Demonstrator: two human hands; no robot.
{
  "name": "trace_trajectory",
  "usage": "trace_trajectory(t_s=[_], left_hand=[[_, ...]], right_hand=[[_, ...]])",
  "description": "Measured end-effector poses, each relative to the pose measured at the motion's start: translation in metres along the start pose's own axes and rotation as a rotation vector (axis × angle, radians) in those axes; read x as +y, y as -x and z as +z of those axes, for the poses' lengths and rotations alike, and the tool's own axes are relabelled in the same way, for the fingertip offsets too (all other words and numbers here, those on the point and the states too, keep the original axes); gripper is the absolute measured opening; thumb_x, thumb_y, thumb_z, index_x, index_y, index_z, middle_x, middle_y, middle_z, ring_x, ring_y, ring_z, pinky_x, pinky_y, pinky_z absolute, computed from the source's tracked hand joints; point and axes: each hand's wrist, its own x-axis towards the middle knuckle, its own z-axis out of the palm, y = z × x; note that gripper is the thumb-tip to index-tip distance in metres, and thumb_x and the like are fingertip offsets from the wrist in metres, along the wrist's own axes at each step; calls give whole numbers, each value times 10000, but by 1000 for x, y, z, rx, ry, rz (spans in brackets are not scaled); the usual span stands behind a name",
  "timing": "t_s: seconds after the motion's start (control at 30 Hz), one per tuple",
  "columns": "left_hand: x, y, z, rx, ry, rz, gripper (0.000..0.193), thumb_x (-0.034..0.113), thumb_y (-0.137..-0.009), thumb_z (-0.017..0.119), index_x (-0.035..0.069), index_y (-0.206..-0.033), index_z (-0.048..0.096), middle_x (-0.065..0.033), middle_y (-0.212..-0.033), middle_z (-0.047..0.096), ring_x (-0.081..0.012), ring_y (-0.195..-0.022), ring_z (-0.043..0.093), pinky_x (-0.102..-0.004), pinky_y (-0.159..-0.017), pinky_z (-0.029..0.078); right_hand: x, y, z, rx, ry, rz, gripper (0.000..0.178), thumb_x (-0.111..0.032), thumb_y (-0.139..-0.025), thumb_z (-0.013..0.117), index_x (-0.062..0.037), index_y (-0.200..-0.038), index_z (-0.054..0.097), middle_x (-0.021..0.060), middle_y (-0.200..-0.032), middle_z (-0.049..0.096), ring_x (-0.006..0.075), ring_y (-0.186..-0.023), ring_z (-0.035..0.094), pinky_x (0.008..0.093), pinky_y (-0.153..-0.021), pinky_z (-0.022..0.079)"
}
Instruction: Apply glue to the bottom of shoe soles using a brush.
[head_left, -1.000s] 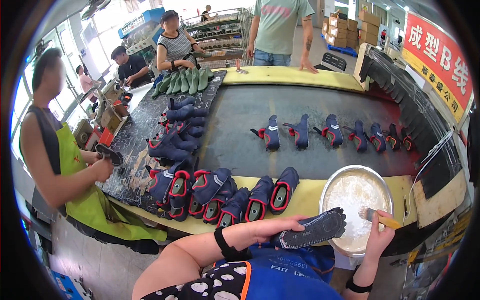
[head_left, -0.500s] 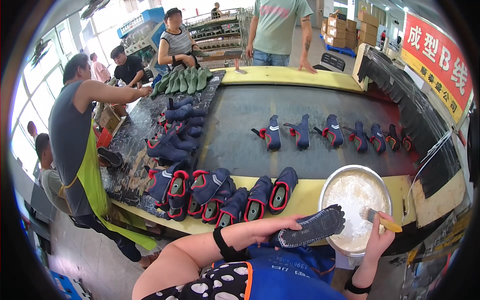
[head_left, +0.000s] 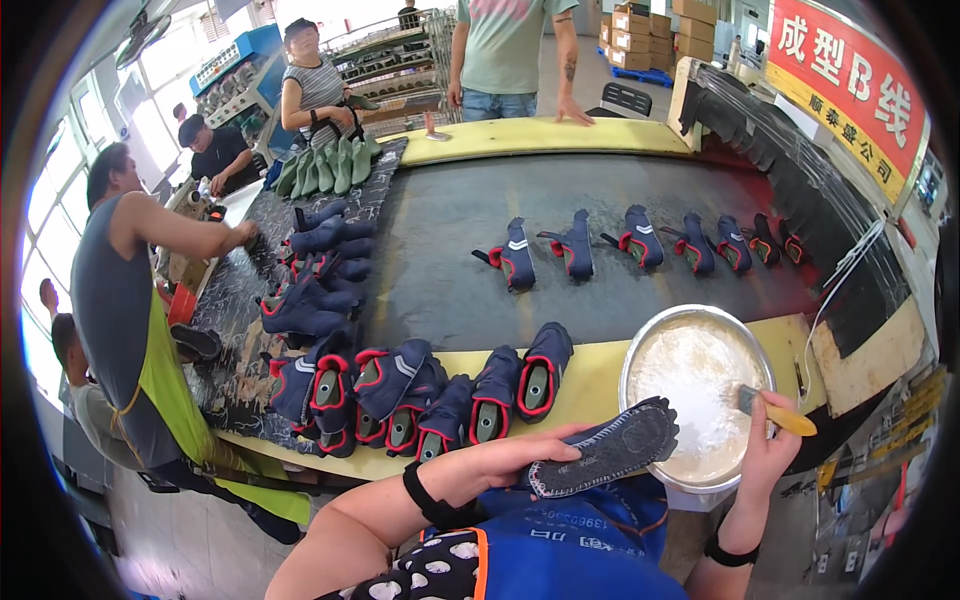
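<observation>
My left hand grips a dark shoe upper by one end, thumb on top. Its flat underside faces up, with pale stitching round the edge, and its far end reaches the near rim of a metal bowl. White paste fills much of that bowl. In my right hand is a paint brush with a yellow handle. The bristles touch the paste on the bowl's right side.
Navy shoes with red trim crowd the table's near left. Several more stand in a row on the dark belt. Green shoe lasts lie at the far left. A co-worker in a green apron stands left; another person stands opposite.
The whole view has shifted slightly left. My brush has moved a little rightward within the bowl. The left co-worker's hand has come back from the green lasts. My left hand keeps its hold.
</observation>
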Motion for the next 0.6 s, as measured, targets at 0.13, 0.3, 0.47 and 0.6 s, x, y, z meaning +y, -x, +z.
trace_trajectory(t_s=[0.13,0.3,0.47,0.6], left_hand=[[-5,-2,1,2,4,15,739,213,-923,557,46,-1563,227,-111,-1445,487,-132,-1212,569,-265,-988,480],[-9,-4,3,13,12,2,742,219,-918,558,61,-1564,230,-104,-1407,515,-125,-1174,588,-269,-947,504],[-11,-1,0,58,0,-4,722,237,-927,540,75,-1561,235,-85,-1317,580,-82,-972,664,-225,-668,572],[-9,-7,1,84,10,5,699,240,-931,519,76,-1553,245,-64,-1225,626,-52,-811,675,-192,-495,527]], right_hand=[[-1,-2,-6,96,-60,-37,87,-25,-925,659,33,-980,624,88,-902,622,176,-857,588,289,-826,455],[13,13,1,11,-72,54,85,-27,-921,662,33,-970,625,82,-898,619,169,-853,586,284,-825,454],[8,14,5,12,-87,84,93,-28,-908,669,33,-967,632,89,-898,629,168,-847,595,281,-807,456],[9,14,4,15,-51,53,96,-29,-904,672,34,-966,634,93,-892,635,172,-839,599,284,-803,459]])
